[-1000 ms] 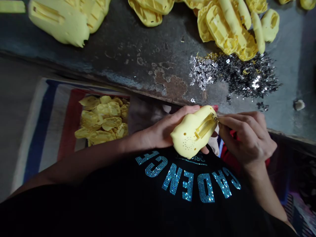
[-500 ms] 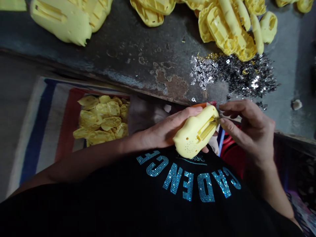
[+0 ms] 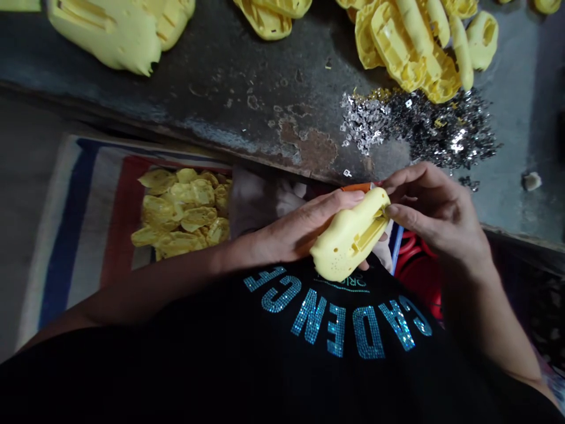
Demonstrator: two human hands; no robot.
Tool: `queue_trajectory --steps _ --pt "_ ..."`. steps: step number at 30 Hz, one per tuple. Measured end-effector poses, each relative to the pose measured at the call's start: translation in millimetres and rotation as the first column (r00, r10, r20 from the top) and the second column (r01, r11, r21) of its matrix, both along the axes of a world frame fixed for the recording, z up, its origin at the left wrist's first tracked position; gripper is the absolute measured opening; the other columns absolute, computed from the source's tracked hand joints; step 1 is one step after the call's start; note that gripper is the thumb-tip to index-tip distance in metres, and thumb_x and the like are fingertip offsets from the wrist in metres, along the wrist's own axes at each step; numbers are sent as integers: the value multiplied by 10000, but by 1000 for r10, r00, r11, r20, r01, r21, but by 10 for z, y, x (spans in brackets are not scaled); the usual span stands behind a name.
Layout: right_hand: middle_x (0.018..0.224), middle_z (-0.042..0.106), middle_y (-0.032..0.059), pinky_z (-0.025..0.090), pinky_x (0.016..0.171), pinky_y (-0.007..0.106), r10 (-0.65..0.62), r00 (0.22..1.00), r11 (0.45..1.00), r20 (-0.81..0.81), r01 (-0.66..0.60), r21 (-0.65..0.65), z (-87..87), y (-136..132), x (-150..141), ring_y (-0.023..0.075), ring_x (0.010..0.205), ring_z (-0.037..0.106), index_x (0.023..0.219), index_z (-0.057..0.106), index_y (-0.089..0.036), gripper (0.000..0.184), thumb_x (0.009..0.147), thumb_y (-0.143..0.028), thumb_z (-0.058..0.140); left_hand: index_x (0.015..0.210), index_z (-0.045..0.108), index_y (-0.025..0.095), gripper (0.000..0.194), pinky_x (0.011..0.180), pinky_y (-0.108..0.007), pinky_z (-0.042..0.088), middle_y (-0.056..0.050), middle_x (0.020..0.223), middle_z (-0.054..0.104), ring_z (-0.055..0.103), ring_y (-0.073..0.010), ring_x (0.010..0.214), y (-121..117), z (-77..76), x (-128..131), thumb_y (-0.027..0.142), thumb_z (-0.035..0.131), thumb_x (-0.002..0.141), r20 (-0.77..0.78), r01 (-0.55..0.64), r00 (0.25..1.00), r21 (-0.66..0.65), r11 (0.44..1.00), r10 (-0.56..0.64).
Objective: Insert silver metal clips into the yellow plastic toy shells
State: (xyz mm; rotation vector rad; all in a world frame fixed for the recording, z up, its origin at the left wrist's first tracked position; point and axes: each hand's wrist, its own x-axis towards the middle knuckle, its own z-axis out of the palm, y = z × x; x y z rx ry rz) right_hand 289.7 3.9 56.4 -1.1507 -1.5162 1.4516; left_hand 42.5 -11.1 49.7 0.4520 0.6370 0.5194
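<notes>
1 left hand, 1 right hand, 1 yellow plastic shell held; on the bench, 1 heap of metal bits; on the striped cloth, 1 heap of yellow chips.

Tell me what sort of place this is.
Most likely a small workshop finishing moulded plastic parts by hand: a left hand holds a yellow moulded casing, more casings lie heaped on a worn, rust-stained metal bench, beside a pile of glittering metal scraps.
</notes>
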Motion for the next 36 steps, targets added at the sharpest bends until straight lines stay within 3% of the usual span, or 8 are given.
queue_trajectory --steps 4,9,15,20,25,31,34,36 --pt "1087 837 -6 658 760 311 17 1000 999 9 -17 30 -32 8 27 173 875 768 1177 851 -323 359 897 -390 1066 1499 720 240 536 632 -303 670 -75 1050 873 814 -222 701 -8 6 6 585 714 1088 -15 11 1000 22 1000 -11" --pt "1121 865 14 694 818 370 92 977 983 195 -120 137 78 21 92 215 910 812 1260 842 -332 305 987 -393 965 1603 646 230 620 595 -306 651 -74 1042 875 828 -242 715 -23 9 1 585 717 1101 -27 -14 1000 9 1000 15" --pt "1078 865 62 667 767 393 -65 785 851 616 -279 446 286 -42 -49 244 841 815 1227 834 -268 202 1028 -303 831 1461 722 218 720 593 -259 577 -17 927 800 763 -197 727 -5 -44 6 698 895 953 -188 0 981 215 977 41" --pt "1023 849 37 663 752 350 -148 817 800 558 -232 553 196 -94 -99 219 815 804 1167 790 -270 163 1009 -268 830 1624 698 260 843 597 -249 557 -76 1072 827 790 -227 866 -26 10 -160 842 776 1020 -229 94 973 340 936 -15" --pt "1036 847 19 675 759 349 -268 854 741 445 -113 662 50 -148 -130 212 844 800 1217 747 -295 265 985 -200 835 1696 713 339 769 740 -243 571 -74 1265 846 760 -184 941 -60 45 -365 556 949 997 -141 108 988 339 935 -63" --pt "1075 866 39 700 785 381 -349 855 629 383 -90 773 -65 -92 -223 227 860 806 1248 745 -301 348 942 -170 847 1668 754 270 779 556 -198 426 11 889 761 537 -79 620 -49 -39 -393 521 987 968 -163 86 986 339 937 -32" --pt "1097 872 53 712 827 430 -304 871 715 386 -59 697 -79 -55 -225 256 886 809 1238 780 -330 306 959 -255 881 1637 781 266 736 519 -193 384 4 843 759 554 -90 605 -37 -65 -439 599 936 998 -167 39 986 378 925 27" --pt "1096 867 58 706 831 441 -268 906 823 329 38 567 -99 -39 -235 264 905 804 1219 808 -341 267 973 -349 911 1620 792 273 724 591 -215 502 -73 1062 864 720 -159 756 -29 -91 -525 663 885 1018 -96 -24 993 404 914 68"
